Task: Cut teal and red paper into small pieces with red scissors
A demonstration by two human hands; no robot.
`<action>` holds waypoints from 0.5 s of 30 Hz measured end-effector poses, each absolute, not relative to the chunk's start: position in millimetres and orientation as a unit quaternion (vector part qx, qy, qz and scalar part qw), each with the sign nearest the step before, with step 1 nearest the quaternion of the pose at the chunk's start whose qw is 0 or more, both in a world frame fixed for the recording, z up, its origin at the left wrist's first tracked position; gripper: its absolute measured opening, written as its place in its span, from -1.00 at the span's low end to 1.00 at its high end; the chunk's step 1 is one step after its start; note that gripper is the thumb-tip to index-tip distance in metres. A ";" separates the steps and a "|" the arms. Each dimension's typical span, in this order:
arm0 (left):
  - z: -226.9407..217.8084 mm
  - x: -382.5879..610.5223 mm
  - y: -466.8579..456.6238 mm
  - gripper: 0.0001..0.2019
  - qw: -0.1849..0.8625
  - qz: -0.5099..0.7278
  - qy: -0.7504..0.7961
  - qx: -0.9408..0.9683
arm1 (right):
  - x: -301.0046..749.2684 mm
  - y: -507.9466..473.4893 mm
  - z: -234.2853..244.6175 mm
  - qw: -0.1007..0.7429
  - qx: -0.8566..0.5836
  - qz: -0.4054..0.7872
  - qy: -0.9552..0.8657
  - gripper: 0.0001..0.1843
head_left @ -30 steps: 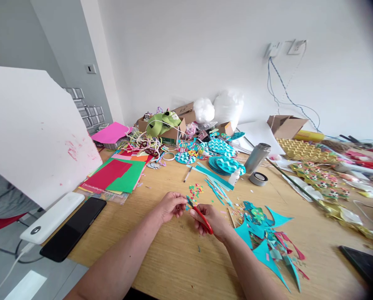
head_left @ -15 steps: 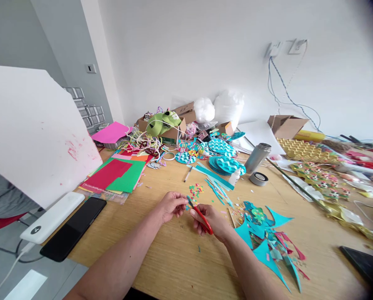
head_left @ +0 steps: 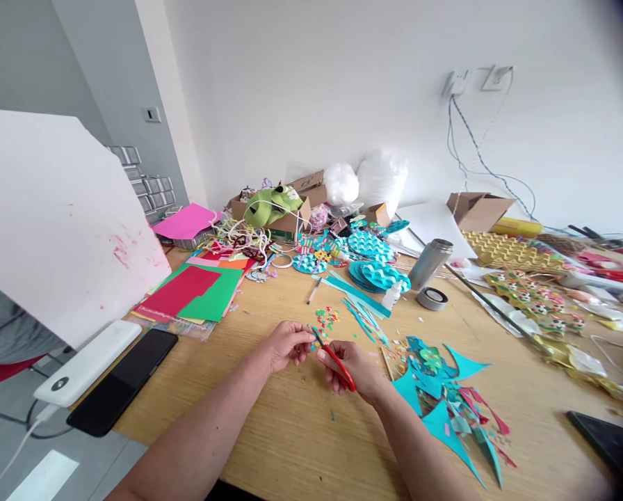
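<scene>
My right hand [head_left: 349,365] is closed round the red handles of a pair of scissors [head_left: 337,365], whose blades point up and left. Just left of the blade tips, my left hand [head_left: 290,344] is pinched; a small blue-green scrap seems to show at its fingertips, too small to make out well. Beyond both hands lies a scatter of tiny red, yellow and green paper pieces [head_left: 327,318]. Thin blue paper strips [head_left: 359,319] rest to the right of that scatter. Nearer my right forearm is a heap of blue and red offcuts [head_left: 447,403].
A black phone [head_left: 124,383] and white power bank [head_left: 90,362] lie at the left edge. Coloured sheets [head_left: 212,292] are stacked behind them. A pen [head_left: 314,291], small white bottle [head_left: 392,296], tape roll [head_left: 432,298] and grey flask [head_left: 431,264] stand or lie farther back.
</scene>
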State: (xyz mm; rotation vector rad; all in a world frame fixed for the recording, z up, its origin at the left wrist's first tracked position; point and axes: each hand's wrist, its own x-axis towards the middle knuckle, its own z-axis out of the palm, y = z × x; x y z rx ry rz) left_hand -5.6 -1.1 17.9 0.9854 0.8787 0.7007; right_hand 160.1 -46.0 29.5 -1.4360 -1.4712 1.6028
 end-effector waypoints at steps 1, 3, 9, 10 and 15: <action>17.8 -5.4 -1.2 -0.73 0.732 0.321 0.401 0.448 | 160.1 -45.8 29.4 0.266 -0.530 0.594 -0.544 -0.64; 17.3 -5.0 -1.0 -0.74 0.728 0.333 0.405 0.442 | 159.9 -45.5 29.4 0.268 -0.529 0.594 -0.543 -0.64; 16.1 -4.7 -0.1 -0.76 0.729 0.347 0.402 0.432 | 158.3 -44.8 30.2 0.268 -0.529 0.594 -0.544 -0.62; 16.1 -4.8 -0.1 -0.76 0.729 0.346 0.401 0.434 | 158.1 -44.8 30.5 0.269 -0.529 0.595 -0.542 -0.62; 16.7 -4.9 -0.4 -0.75 0.727 0.345 0.398 0.440 | 158.3 -45.2 31.7 0.266 -0.534 0.591 -0.543 -0.62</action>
